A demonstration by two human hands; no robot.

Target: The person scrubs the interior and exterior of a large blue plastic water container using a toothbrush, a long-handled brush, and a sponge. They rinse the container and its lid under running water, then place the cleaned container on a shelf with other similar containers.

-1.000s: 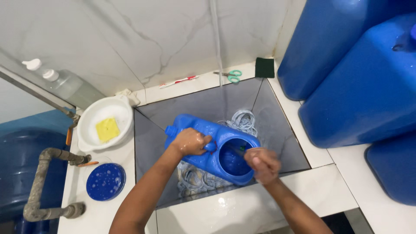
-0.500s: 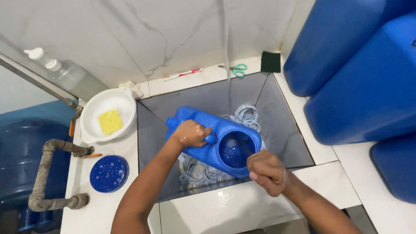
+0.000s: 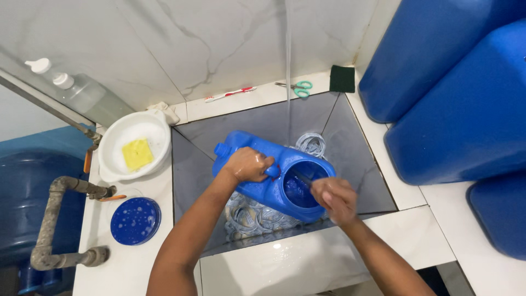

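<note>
So I've got my right hand clamped on a thin brush handle that pokes down into the wide mouth of the blue jug. My left hand has its fingers wrapped tight around the jug's grip. The jug lies on its side in the grey sink, on a pile of pale cord. Beyond my fingers a thin water stream falls. Off left on the tabletop are a round blue lid and a white bowl with a yellow sponge.
</note>
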